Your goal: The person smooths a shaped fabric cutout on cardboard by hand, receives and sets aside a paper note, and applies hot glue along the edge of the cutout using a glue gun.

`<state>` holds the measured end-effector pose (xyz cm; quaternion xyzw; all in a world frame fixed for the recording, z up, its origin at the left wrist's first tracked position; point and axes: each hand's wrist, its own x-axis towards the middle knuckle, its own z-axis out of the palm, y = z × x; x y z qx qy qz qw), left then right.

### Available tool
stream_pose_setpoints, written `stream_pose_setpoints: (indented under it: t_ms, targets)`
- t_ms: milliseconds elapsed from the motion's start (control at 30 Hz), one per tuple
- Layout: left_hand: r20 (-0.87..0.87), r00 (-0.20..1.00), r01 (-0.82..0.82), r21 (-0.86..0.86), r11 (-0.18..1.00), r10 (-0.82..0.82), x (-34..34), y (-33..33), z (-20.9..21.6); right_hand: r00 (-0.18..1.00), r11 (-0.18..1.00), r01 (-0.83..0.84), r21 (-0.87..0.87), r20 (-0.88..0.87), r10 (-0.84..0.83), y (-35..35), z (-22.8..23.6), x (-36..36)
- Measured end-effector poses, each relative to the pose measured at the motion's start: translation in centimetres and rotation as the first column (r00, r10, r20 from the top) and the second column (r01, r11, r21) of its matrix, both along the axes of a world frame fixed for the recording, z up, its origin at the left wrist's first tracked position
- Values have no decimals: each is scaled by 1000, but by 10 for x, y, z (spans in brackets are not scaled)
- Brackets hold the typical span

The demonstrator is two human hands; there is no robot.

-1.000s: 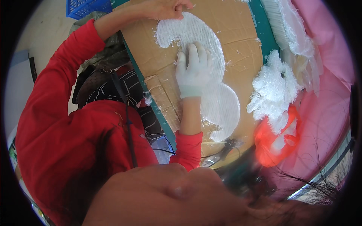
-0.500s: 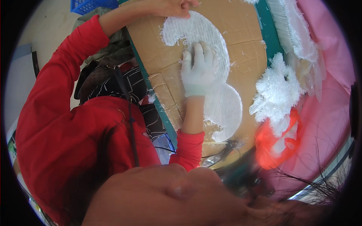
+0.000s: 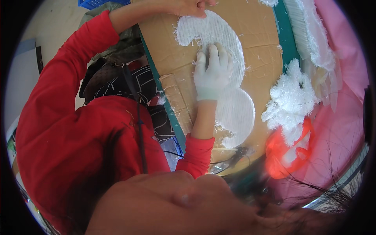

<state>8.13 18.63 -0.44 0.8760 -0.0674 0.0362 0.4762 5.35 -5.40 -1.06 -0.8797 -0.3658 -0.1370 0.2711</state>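
Note:
A white fuzzy fabric piece [image 3: 239, 113], cut in a curvy shape like a numeral, lies flat on a sheet of brown cardboard [image 3: 260, 70]. My right hand [image 3: 213, 72], in a thin white glove, rests palm down on its middle with fingers stretched out. At the far end, my bare left hand [image 3: 192, 7] has its fingers curled together at the piece's top edge. Part of that hand is cut off by the picture's border. Whatever it pinches is hidden.
White shaggy scraps [image 3: 291, 100] lie to the right, by a red plastic bag [image 3: 290, 150] on pink cloth [image 3: 329, 129]. White fringed material [image 3: 309, 35] runs along the far right. A green edge [image 3: 288, 43] shows beside the cardboard. A blue basket [image 3: 92, 4] stands at upper left.
The whole view has shifted a little, so the cardboard and fabric piece appear slightly farther right. Both hands keep nearly the same places on the piece.

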Motion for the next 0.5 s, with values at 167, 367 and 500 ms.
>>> stream_pose_setpoints:
  t_ms: [167,367,500]
  targets:
    - [-5,999,-36,14,999,36,-3,3,-2,1000,1000,-13,3,14,13,3,1,-1]
    - [7,999,-37,-6,999,37,-4,1,1,1000,1000,0,-9,18,1,2,3,-1]
    - [-9,999,-34,2,999,34,-4,0,1,1000,1000,-7,3,1,7,2,1,-1]
